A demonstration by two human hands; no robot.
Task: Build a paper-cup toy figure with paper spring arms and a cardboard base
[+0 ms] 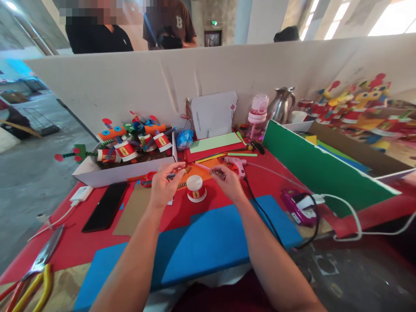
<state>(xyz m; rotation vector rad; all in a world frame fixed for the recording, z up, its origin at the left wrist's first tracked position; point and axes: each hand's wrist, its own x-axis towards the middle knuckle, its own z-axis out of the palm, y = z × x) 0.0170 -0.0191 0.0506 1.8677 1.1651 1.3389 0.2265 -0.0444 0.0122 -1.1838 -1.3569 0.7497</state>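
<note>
My left hand (160,182) is closed in a pinch, with a small yellow-brown piece at its fingertips that is too small to name. In my right hand (229,184), fingers and thumb are closed on a dark folded paper spring (217,174). Between the hands a red and white paper cup (196,190) stands upside down on the red table (175,216). Another pleated paper strip (181,185) lies just left of the cup. Beyond my right hand is a pink glue gun (238,164), and red-handled scissors (147,179) are partly hidden behind my left hand.
A white box (123,171) of paper-cup figures stands at left, near a black phone (105,207) and large shears (40,262). Blue board (208,238) lines the front edge. At right are a purple power strip (298,207) with cables and a green-sided box (318,169). People stand behind the partition.
</note>
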